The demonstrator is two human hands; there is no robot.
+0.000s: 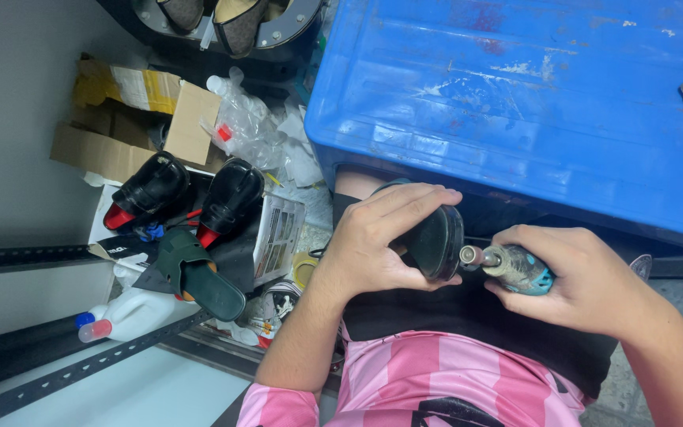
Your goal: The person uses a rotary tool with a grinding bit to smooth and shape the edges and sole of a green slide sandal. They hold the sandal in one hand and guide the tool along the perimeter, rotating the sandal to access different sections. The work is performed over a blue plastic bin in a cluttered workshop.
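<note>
We are in the middle of grinding work on a dark shoe, judged from how things lie: our left hand wraps over it from the far side, fingers curled closed around its upper, holding it on edge over our lap with the sole facing right. Our right hand is closed in a firm grip around a small rotary tool with a worn teal body, and its sanding drum meets the sole edge. How much of the sole is already worked we cannot tell, since that face is turned away from us. Just beyond our hands sits a blue plastic crate, scuffed on top. On the floor to the left wait a pair of black shoes with red soles, a green sandal and a white bottle, all untouched.
</note>
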